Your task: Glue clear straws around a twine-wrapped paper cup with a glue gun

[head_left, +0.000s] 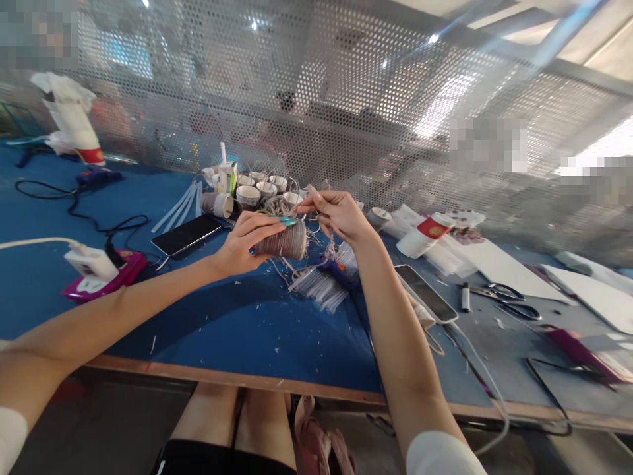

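My left hand (243, 243) is wrapped round a cup wound with greyish-brown cord (284, 243), which lies on its side in the air above the blue table (208, 330). Just right of and above the cup's end, my right hand (336, 214) has its thumb and fingers pinched together on what looks like a thin strand of cord; the strand is small and partly blurred. Below the hands, a bundle of clear glue sticks (324, 290) rests on the table beside a blue glue gun (337, 270).
Several cord-wrapped cups (248, 196) stand behind my hands. A black phone (186, 235) and a pink power strip (115, 274) lie left. Right are another phone (428, 293), a white-and-red cup (425, 235) and scissors (512, 300). A perforated metal screen (316, 99) rises behind.
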Action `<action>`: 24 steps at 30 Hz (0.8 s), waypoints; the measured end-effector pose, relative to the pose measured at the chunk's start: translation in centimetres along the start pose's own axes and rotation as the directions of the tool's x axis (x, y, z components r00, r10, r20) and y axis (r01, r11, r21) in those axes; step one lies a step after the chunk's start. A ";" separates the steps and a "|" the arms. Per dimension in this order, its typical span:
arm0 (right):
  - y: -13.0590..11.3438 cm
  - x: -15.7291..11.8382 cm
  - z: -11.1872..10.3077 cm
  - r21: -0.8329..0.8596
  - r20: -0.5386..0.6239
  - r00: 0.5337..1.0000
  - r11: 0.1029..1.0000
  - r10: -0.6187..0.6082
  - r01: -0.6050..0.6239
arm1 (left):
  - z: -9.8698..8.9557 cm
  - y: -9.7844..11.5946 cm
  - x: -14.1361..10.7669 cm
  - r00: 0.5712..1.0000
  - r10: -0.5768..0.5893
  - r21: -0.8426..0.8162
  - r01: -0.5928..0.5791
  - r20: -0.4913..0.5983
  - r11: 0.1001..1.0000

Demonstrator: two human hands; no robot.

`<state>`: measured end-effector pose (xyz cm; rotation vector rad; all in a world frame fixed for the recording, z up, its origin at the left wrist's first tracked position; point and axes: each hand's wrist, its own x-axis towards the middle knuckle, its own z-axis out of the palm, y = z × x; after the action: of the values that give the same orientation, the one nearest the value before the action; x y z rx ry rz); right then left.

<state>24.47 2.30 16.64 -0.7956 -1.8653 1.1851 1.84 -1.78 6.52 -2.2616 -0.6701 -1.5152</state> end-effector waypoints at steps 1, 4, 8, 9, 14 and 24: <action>0.0 0.0 0.0 -0.005 0.004 1.000 1.000 0.003 -0.003 | 0.0 0.0 0.0 1.000 0.010 -0.003 -0.010 -0.004 1.000; 0.0 0.0 0.1 -0.009 0.004 1.000 1.000 0.002 -0.002 | -0.1 0.0 0.1 0.999 0.035 -0.010 -0.035 -0.027 0.999; -0.1 -0.1 0.1 -0.018 -0.005 1.000 1.000 -0.003 0.003 | -0.2 0.2 0.3 0.993 0.075 -0.005 -0.075 -0.093 0.997; -0.1 -0.1 0.1 -0.025 -0.007 1.000 1.000 0.000 -0.001 | -0.2 0.2 0.3 0.991 0.084 0.000 -0.085 -0.107 0.996; -0.2 -0.2 0.1 -0.054 -0.006 1.000 0.998 0.011 -0.011 | -0.2 0.1 0.1 0.996 0.049 0.042 -0.046 -0.074 0.998; -0.8 -0.4 0.1 0.003 -0.004 1.000 1.000 -0.003 0.003 | 0.3 -0.5 -0.2 0.990 0.074 -0.096 -0.086 -0.116 0.992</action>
<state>24.53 1.62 17.26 -0.7922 -1.8610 1.1834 1.76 -1.26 6.20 -2.2260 -0.4752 -1.6570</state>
